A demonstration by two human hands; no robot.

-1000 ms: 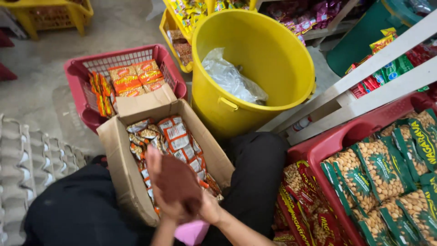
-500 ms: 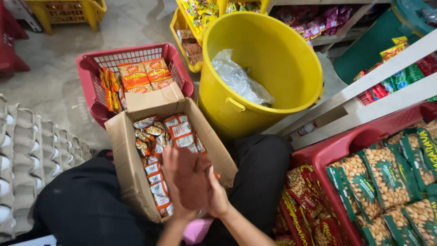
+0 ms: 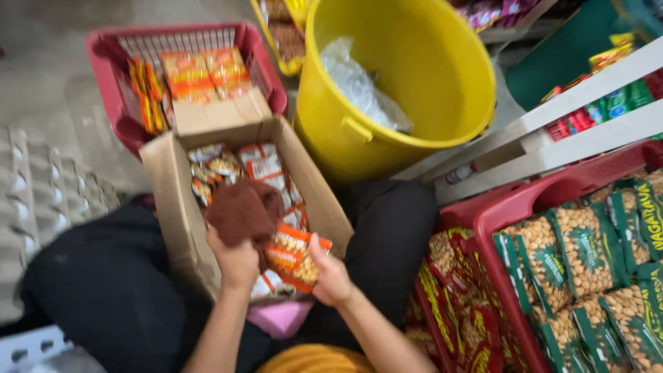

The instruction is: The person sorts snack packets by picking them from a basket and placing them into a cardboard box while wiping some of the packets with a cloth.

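A small orange snack packet (image 3: pixel 293 257) sits low in the centre of the frame, above the near end of an open cardboard box (image 3: pixel 169 200). The right hand (image 3: pixel 330 276) grasps it by its right edge, thumb on top and fingers curled beneath. Just to the left, the left hand (image 3: pixel 235 261) is clenched around a brown cloth (image 3: pixel 243 211), which bunches upward out of the fist and touches the packet's upper left side.

The box rests on the person's lap, between legs in black trousers (image 3: pixel 103 290), and holds more small snack packets (image 3: pixel 255 166) packed in rows. A pink item (image 3: pixel 280 319) shows just below the box; what it is cannot be told.

Beyond the box, in the upper left of the frame, a red plastic basket (image 3: pixel 103 55) holds orange packets (image 3: pixel 204 72). At upper centre stands a large yellow bucket (image 3: pixel 428 76) with a crumpled clear plastic bag (image 3: pixel 359 90) inside. A white shelf rail (image 3: pixel 566 131) crosses the right side. In the lower right, a red crate (image 3: pixel 497 221) is filled with green-edged bags of nuts (image 3: pixel 587 255), with red packets (image 3: pixel 456 304) beside it. Grey egg trays (image 3: pixel 34 200) lie along the left edge.
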